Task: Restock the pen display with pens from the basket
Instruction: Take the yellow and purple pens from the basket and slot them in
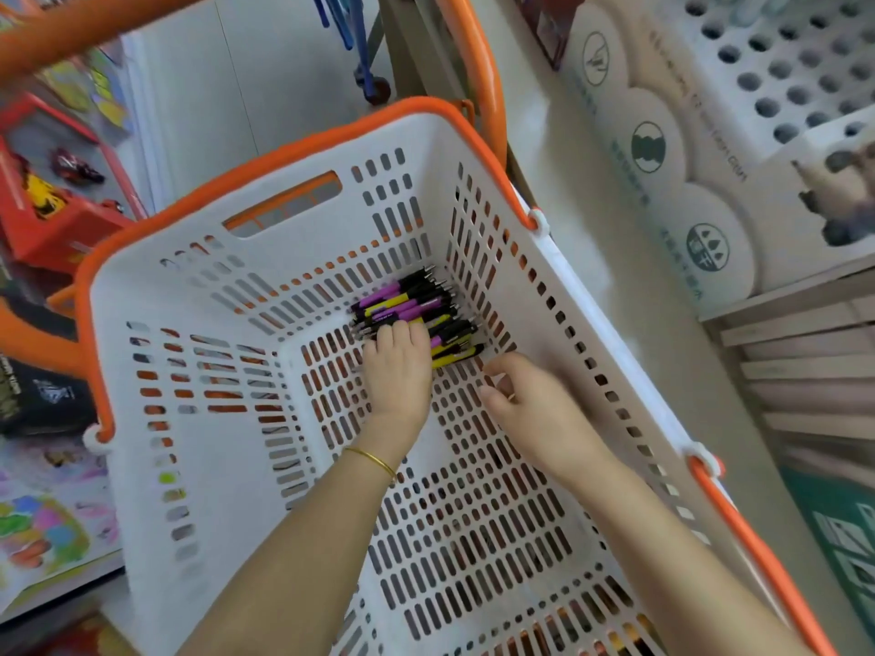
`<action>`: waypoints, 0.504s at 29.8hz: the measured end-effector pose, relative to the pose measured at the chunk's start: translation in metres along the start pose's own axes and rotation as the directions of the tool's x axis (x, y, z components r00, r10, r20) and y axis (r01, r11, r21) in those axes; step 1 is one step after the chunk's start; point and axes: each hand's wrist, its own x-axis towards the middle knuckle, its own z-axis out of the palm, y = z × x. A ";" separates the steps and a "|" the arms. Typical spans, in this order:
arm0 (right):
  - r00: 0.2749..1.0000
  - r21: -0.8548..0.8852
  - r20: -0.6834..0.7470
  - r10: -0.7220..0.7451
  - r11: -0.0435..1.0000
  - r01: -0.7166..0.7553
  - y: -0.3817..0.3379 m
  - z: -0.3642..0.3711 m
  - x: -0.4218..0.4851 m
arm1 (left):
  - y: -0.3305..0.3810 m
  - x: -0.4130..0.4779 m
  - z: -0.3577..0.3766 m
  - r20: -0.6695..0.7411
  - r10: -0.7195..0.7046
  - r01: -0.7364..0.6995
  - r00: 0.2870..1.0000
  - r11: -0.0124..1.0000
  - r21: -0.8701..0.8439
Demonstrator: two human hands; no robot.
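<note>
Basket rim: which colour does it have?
The basket rim is orange, clearest in the head view.

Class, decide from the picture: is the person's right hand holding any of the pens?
No: the right hand hovers empty just short of the pens, while the left hand curls over them in the basket.

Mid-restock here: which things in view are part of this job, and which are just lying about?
Job: pens, white basket, holed pen display, left hand curled on the pens, right hand beside them.
Lying about: red toy box, blue wheeled frame.
</note>
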 end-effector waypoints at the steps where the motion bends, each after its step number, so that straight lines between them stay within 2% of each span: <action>1: 1.000 0.001 -0.004 -0.002 1.000 0.002 0.001 0.000 0.000 | 0.002 -0.005 0.000 0.007 -0.004 0.004 1.000 1.000 -0.020; 11: 1.000 0.060 0.019 0.013 0.998 -0.014 0.003 0.001 0.001 | 0.012 -0.042 0.006 0.147 -0.053 0.079 0.988 0.981 -0.176; 15: 1.000 0.073 0.019 0.018 0.997 -0.019 0.004 0.002 0.002 | 0.011 -0.048 0.006 0.154 -0.049 0.086 0.987 0.966 -0.246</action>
